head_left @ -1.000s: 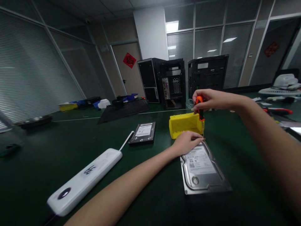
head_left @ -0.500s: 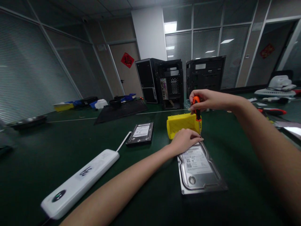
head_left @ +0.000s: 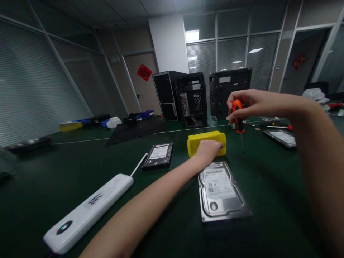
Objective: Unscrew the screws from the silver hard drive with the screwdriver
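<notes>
My right hand [head_left: 243,104] is raised to the right of the yellow bin, closed round the orange and black handle of a screwdriver [head_left: 238,116]. The screwdriver's thin shaft points down and its tip is clear of the hard drive. My left hand [head_left: 209,151] is at the open side of the yellow plastic bin [head_left: 192,146], its fingers curled. A small dark spot shows by the fingertips; what they hold, if anything, I cannot make out. Just below that hand a silver hard drive [head_left: 219,193] lies flat, label up, on the green table.
A second hard drive [head_left: 158,154] lies left of the bin, near a white power bank-like device [head_left: 90,211] marked 39. Another drive [head_left: 282,137] and tools are at the right. Computer cases [head_left: 168,95] stand behind, beside a black mat [head_left: 137,129].
My right hand has lifted the screwdriver off the drive's far edge and moved right. My left hand has left the drive for the front of the yellow bin.
</notes>
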`<action>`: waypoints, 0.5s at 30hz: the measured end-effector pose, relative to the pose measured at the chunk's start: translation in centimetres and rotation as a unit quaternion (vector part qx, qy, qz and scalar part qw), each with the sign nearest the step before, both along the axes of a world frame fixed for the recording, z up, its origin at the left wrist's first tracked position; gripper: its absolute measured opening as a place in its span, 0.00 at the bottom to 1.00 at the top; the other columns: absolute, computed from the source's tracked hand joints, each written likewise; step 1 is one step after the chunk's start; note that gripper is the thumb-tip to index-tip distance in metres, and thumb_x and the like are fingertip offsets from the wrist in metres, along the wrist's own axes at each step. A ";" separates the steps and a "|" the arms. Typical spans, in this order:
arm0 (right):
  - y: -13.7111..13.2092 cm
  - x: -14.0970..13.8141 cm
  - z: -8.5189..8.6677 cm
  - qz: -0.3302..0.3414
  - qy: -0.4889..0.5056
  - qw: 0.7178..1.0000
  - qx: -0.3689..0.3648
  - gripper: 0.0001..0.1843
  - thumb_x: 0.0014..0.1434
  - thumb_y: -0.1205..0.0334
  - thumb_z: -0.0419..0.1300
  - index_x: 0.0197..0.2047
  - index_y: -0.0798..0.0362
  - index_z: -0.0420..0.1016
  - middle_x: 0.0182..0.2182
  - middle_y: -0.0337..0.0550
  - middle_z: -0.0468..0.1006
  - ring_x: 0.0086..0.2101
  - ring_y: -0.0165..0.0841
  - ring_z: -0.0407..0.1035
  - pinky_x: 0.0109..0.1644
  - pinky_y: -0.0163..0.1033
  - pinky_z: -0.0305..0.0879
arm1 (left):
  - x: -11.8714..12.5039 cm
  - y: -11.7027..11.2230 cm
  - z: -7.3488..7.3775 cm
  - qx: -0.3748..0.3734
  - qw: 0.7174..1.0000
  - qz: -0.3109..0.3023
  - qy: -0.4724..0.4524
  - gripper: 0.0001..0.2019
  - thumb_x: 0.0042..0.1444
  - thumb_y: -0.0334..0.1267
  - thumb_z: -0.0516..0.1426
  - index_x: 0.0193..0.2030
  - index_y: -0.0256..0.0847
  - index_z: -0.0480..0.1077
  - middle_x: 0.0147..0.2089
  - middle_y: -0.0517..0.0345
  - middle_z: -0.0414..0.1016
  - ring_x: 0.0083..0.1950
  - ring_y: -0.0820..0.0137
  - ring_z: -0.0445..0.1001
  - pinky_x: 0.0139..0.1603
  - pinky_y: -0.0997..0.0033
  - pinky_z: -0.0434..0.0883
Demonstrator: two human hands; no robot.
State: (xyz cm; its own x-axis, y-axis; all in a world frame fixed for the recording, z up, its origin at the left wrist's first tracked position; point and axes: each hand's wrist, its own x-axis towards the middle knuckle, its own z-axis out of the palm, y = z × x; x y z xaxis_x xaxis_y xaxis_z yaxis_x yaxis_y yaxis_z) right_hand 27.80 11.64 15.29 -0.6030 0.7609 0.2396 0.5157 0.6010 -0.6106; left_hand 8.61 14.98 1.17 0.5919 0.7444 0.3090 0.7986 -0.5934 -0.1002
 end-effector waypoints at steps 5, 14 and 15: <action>-0.9 0.1 0.6 0.011 -0.038 0.999 0.007 0.16 0.46 0.54 0.63 0.36 0.51 0.65 0.35 0.43 0.76 0.38 0.38 0.72 0.40 0.44 0.70 | -0.2 -0.3 0.5 0.027 0.997 0.016 0.065 0.10 0.59 0.29 0.51 0.45 0.35 0.71 0.42 0.47 0.76 0.42 0.60 0.76 0.40 0.65 0.70; -1.2 -0.1 0.4 0.021 -0.083 0.996 0.011 0.13 0.48 0.57 0.62 0.36 0.51 0.66 0.35 0.42 0.75 0.37 0.38 0.72 0.36 0.41 0.69 | -2.3 -0.3 0.2 -0.034 0.980 0.123 0.152 0.12 0.61 0.37 0.53 0.50 0.35 0.66 0.48 0.50 0.70 0.45 0.65 0.72 0.44 0.59 0.71; -1.2 -0.1 0.3 0.023 -0.091 0.996 0.009 0.14 0.48 0.57 0.62 0.37 0.51 0.66 0.35 0.42 0.75 0.37 0.37 0.72 0.36 0.41 0.68 | -2.5 -0.2 0.0 -0.041 0.978 0.131 0.155 0.14 0.60 0.38 0.53 0.51 0.35 0.65 0.50 0.50 0.68 0.46 0.64 0.71 0.45 0.58 0.71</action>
State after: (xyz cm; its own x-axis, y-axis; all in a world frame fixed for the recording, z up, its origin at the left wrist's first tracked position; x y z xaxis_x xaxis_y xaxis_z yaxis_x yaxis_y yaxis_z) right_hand 27.70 10.47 15.61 -0.6719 0.7278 0.1370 0.5882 0.6368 -0.4984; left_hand 6.15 14.76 1.19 0.4339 0.8976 0.0776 0.8629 -0.3892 -0.3222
